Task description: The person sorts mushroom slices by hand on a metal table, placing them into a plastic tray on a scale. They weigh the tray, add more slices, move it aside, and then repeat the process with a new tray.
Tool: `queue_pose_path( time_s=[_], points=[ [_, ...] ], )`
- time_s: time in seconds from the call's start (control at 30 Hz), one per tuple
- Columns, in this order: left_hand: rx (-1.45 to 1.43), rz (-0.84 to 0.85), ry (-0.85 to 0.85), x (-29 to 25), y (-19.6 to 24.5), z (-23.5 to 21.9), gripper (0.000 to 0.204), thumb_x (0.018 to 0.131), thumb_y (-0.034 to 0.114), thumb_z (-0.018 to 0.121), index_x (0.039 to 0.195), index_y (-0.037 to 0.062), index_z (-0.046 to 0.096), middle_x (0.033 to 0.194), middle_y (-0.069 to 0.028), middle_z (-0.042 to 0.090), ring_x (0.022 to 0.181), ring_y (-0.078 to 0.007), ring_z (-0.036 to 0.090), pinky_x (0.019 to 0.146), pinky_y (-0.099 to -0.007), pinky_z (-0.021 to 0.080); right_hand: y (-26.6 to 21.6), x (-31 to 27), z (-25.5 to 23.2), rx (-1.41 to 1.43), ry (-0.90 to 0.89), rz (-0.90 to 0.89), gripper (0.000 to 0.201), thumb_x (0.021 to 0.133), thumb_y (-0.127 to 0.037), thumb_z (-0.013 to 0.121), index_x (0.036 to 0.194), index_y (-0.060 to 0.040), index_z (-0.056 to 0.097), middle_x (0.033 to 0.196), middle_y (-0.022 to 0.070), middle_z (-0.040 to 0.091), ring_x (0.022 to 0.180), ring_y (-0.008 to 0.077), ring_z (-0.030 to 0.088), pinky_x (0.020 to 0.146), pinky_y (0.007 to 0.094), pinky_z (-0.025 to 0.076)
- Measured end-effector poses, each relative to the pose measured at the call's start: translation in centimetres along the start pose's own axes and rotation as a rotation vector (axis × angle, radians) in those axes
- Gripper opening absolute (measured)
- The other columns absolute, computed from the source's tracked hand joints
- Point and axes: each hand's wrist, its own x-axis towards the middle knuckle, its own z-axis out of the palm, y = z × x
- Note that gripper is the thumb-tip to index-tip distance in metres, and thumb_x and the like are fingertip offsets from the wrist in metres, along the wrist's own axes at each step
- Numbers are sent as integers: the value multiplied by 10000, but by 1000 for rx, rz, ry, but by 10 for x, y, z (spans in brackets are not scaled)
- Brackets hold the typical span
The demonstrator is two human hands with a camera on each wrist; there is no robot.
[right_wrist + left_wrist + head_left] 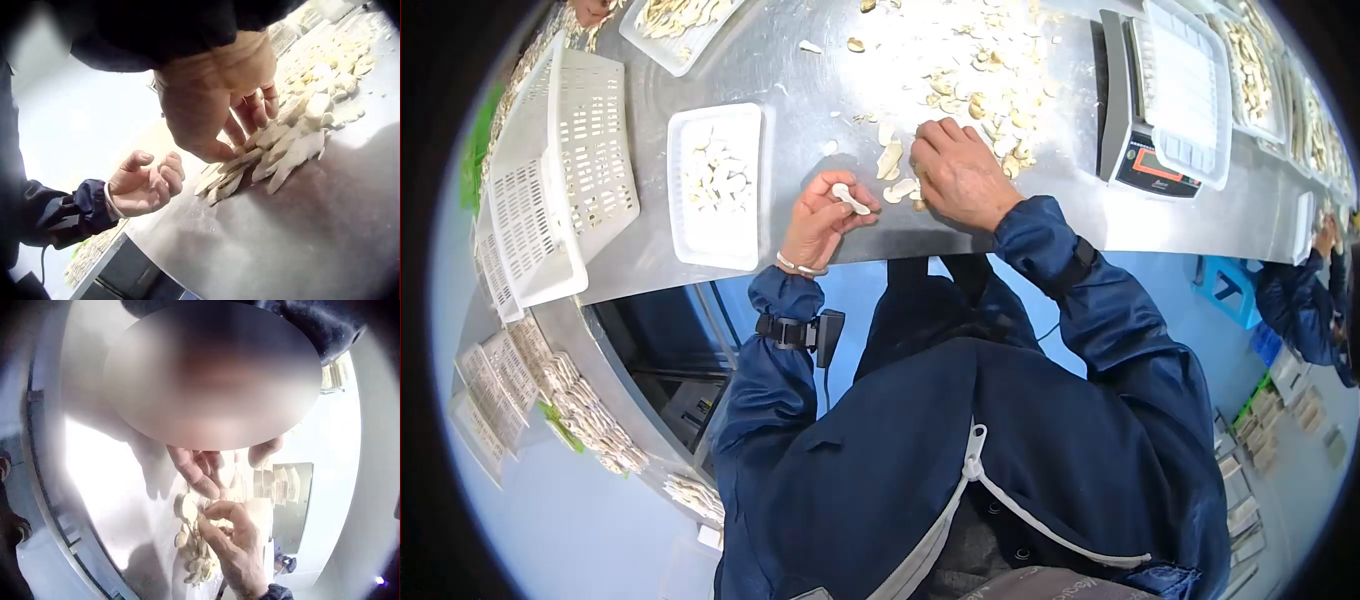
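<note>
Clock is the head view, 12 = away from the body. Left hand (820,220): thumb and fingers nearly closed, pinching one pale mushroom-like slice (849,199), long axis roughly 10 to 4, one end past the fingertips. Right hand (968,172): fingers bent down, thumb a bit apart, tips at the loose slices; can't tell if one is gripped. Nearest loose slice (889,160) is at about 9 from the right fingertips, long axis about 1 to 7, lying between the hands. Right is nearer to it; left is at about 7-8 from it. Pile of slices (985,107) is at 1-2 from the right fingertips, on the metal table (785,75). White tray (718,238), slices in it, is at 9-10 from the left hand. Pose: left palm partly up, fingers toward 2, forearm from 6. Right back-of-hand up, fingers toward 10, forearm from 4-5.
</note>
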Motion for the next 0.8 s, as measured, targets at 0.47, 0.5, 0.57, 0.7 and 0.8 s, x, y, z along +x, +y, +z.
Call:
queue_pose_path(
  time_s=[0.47, 0.5, 0.57, 0.7, 0.8],
  points=[
    [1307, 282, 416, 49, -19, 43, 266, 746, 264, 703, 890, 48, 645, 693, -108, 598, 660, -288, 601, 626, -379, 471, 7, -1, -6, -17, -18, -104, 124, 712, -50, 576, 832, -21, 560, 942, 119, 539, 911, 285, 519, 763, 389, 425],
    [1295, 276, 382, 51, -19, 39, 239, 739, 246, 708, 850, 44, 647, 696, -89, 609, 651, -225, 601, 610, -347, 463, 7, 0, -5, -31, -16, -109, 131, 710, -47, 574, 836, -21, 554, 941, 121, 540, 905, 289, 520, 763, 392, 425],
    [1197, 150, 343, 49, -12, 38, 231, 753, 232, 725, 858, 40, 652, 694, -58, 613, 655, -167, 583, 606, -312, 453, 8, 0, -6, -37, -14, -115, 141, 708, -41, 570, 845, -21, 544, 926, 123, 541, 895, 294, 522, 765, 396, 424],
    [1013, 241, 452, 22, 10, 25, 219, 791, 210, 746, 881, 28, 662, 708, -2, 618, 689, -79, 540, 617, -246, 433, 11, -1, -13, 17, -19, -125, 151, 710, -27, 566, 859, -21, 537, 864, 137, 551, 879, 312, 536, 770, 414, 425],
    [933, 538, 642, -15, 46, -7, 226, 794, 219, 745, 869, 25, 657, 701, -49, 609, 664, -99, 531, 631, -295, 464, 22, -4, -7, 142, 22, -81, 166, 745, -22, 558, 911, -19, 556, 829, 114, 576, 844, 275, 559, 764, 390, 440]
  ],
)
